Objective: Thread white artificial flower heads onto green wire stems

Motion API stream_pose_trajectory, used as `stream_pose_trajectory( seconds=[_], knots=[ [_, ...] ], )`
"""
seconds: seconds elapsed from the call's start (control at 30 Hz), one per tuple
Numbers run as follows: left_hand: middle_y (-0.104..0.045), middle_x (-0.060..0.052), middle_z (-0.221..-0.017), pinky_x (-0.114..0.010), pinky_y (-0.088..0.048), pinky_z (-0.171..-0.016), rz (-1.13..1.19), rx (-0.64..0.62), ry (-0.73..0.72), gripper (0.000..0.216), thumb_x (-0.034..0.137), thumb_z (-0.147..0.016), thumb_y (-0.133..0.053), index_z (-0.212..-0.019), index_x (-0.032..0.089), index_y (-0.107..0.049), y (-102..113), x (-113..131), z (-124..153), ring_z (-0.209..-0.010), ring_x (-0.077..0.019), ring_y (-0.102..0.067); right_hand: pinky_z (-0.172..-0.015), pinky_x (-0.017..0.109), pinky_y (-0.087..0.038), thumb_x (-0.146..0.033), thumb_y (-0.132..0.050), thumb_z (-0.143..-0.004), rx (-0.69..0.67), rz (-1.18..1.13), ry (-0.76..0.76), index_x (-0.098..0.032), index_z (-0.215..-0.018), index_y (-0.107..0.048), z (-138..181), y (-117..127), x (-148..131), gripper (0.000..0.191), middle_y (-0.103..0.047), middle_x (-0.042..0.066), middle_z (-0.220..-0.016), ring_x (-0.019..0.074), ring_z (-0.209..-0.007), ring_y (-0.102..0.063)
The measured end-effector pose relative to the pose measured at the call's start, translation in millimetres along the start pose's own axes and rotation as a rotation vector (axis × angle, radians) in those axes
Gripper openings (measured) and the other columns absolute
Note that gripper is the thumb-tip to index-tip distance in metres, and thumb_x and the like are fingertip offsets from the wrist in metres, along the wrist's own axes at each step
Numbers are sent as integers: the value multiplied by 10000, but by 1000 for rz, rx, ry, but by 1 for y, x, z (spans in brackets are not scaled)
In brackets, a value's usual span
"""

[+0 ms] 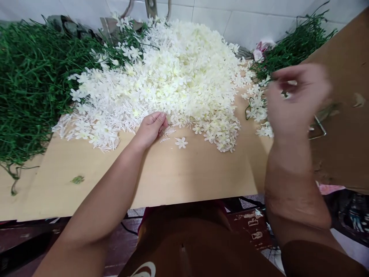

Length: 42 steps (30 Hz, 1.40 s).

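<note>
A large heap of cream-white artificial flower heads (196, 73) lies on the tabletop. My left hand (152, 129) rests at its front edge, thumb and fingers pinched together; what they hold, if anything, is hidden. Thin white stamen-like sticks (168, 132) lie beside its fingertips, and a single white flower (181, 142) sits just to the right. Raised over the right side, my right hand (298, 96) is blurred, its fingers curled to a pinch; I cannot make out anything in them. Below it are scattered white flowers (256, 109) and a looped green stem (248, 107).
Green plastic stems (29, 84) pile up at the left, and another bunch (296, 42) lies at the back right. A brown cardboard panel (346, 127) with a bent metal wire (319, 129) stands at the right. White tiles (253, 23) line the back. A green scrap (77, 179) lies front left.
</note>
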<state>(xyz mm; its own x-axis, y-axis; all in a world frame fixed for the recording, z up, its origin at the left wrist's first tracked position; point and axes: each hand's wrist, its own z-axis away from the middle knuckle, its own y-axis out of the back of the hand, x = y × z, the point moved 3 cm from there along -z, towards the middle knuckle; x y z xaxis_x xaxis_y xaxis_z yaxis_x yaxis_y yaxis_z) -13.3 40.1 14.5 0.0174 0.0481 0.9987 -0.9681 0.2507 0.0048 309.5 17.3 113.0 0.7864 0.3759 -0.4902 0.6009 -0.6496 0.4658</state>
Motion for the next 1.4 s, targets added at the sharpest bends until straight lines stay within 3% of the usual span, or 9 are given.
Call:
stream_pose_trajectory(
  seconds=[0.07,0.2,0.33,0.43,0.63,0.93,1.0,1.13,1.4],
  knots=[
    [-344,61,-474,-231,-274,-414,35,28,-15,545,686,-725,-722,-609,199,-506,1,0,-1,-416,-69,-313,-719,350,-530,-200,-607,-835,-275,-88,103,-161,-891,-679,24,-35,-37,99,-678,120,-897,210,-838,-645],
    [-346,60,-479,-225,-283,-413,105,75,-33,496,621,-751,-732,-608,201,-511,4,-1,-2,-421,-67,-304,-842,379,-510,-245,-683,-839,-876,13,191,-134,-1001,-694,69,-86,-95,197,-688,133,-1030,250,-962,-641],
    [-348,58,-484,-227,-291,-415,100,94,-46,459,570,-813,-699,-613,204,-508,4,-2,-3,-416,-68,-313,-804,356,-462,-184,-574,-909,-1142,195,182,-88,-1041,-685,89,-105,-105,198,-681,178,-1073,264,-965,-630],
    [-348,55,-478,-237,-287,-418,49,131,-54,444,532,-868,-656,-612,205,-500,5,-3,-4,-408,-73,-313,-758,340,-441,-161,-497,-938,-1103,216,130,-106,-983,-688,87,-111,-94,205,-686,146,-1002,228,-855,-614],
    [-339,58,-467,-249,-259,-432,-26,293,-130,442,533,-912,-618,-632,213,-498,15,-2,-6,-415,-78,-303,-872,401,-473,1,-421,-824,-733,246,199,-127,-994,-689,68,-117,-87,342,-645,148,-1056,271,-987,-560],
    [-446,39,-612,-251,-349,-539,-180,314,-213,215,317,-931,-598,-751,211,-547,19,-3,-7,-530,-103,-394,-846,404,-411,-25,-358,-925,-1019,292,322,-105,-1085,-706,88,-150,-130,391,-651,186,-1046,306,-1048,-529],
    [-496,31,-692,-248,-397,-619,-278,280,-230,49,217,-863,-641,-846,202,-598,17,-7,-9,-610,-112,-454,-851,397,-413,-58,-373,-939,-1010,272,288,-110,-1086,-704,88,-151,-125,366,-657,181,-1051,300,-1041,-544],
    [-561,-2,-824,-275,-424,-703,-498,211,-262,165,188,-790,-663,-955,181,-666,13,-12,-9,-697,-134,-505,-882,382,-441,-144,-430,-951,-902,122,184,-108,-1062,-689,83,-147,-107,284,-683,166,-1048,281,-999,-578],
    [-577,-19,-770,-304,-394,-705,-648,188,-257,30,194,-803,-626,-777,184,-637,7,-4,-5,-732,-170,-515,-861,334,-468,-92,-492,-853,-738,-155,51,-138,-1022,-661,75,-142,-90,243,-699,109,-997,216,-931,-614]
  ],
)
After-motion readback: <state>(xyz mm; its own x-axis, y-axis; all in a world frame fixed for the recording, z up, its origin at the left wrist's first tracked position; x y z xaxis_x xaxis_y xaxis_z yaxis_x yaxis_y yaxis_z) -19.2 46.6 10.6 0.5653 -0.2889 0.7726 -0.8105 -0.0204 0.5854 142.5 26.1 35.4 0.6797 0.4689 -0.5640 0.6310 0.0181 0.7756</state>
